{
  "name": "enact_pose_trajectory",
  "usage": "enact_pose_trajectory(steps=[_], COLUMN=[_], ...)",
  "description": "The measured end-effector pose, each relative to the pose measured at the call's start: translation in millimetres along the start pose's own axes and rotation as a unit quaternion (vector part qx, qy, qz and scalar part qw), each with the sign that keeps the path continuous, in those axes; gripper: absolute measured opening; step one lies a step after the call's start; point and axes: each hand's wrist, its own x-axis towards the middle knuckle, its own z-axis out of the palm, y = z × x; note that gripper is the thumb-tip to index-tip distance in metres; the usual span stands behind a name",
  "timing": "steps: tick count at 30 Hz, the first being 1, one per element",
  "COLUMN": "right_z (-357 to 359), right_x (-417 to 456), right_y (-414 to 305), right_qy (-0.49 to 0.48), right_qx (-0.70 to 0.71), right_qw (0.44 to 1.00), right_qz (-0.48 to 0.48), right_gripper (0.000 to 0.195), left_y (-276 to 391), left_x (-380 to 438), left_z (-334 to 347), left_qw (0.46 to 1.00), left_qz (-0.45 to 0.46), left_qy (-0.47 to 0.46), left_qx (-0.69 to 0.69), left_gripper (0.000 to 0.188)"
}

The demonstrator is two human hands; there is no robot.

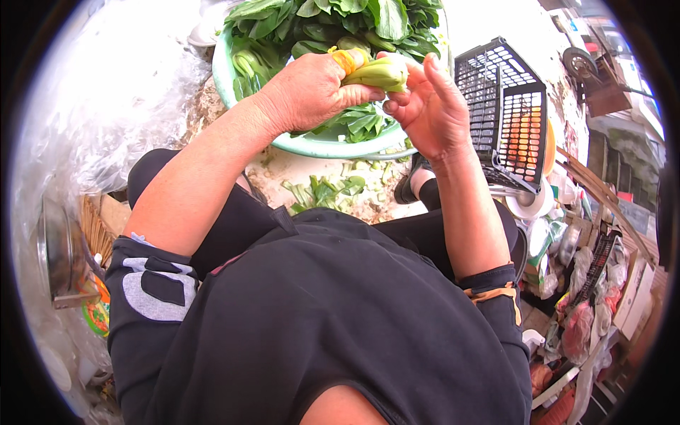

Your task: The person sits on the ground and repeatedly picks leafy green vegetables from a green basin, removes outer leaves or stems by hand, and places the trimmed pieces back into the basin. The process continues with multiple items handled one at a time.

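A head of bok choy (378, 74) is in my left hand (313, 90), its pale base pointing right and the thumb pressed along its near side. A yellow-orange wrap (348, 60) circles a finger of that hand. My right hand (433, 109) is cupped beside the base, thumb raised and apart, fingertips at or very close to the stalk. Whether they touch it is hard to tell. Below both hands stands a light green plastic basin (340, 149), heaped with leafy bok choy (340, 24) at its far side. A few leaves (364, 121) lie nearer its front rim.
Trimmed leaves (324, 192) and scraps lie on the ground between my feet. A black plastic crate (499, 106) stands tilted right of the basin, something orange behind its mesh. Clear plastic sheeting (133, 106) spreads on the left. Bags and household clutter (579, 319) crowd the right.
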Motion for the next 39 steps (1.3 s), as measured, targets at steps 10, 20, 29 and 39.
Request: enact_pose_trajectory(steps=[10,20,29,39], right_z=[-7,-4,-13,-15], right_x=[6,1,10,18], right_y=[12,27,43,66], right_qy=[0.079,0.092,0.106,0.151], right_qx=[-0.09,-0.102,-0.263,-0.509], right_qw=[0.993,0.988,0.958,0.846], right_qz=[0.017,0.064,0.053,-0.04], right_gripper=[0.024,0.018,0.013,0.016], left_y=[-4,6,-2,-14], left_x=[-4,-5,-4,2], left_z=[11,10,16,34], left_qw=[0.96,0.934,0.946,0.949], left_qz=[0.001,-0.043,-0.083,-0.15], left_qy=[-0.017,-0.118,-0.174,-0.176], left_qx=[0.279,0.334,0.259,0.213], left_gripper=[0.038,0.039,0.04,0.044])
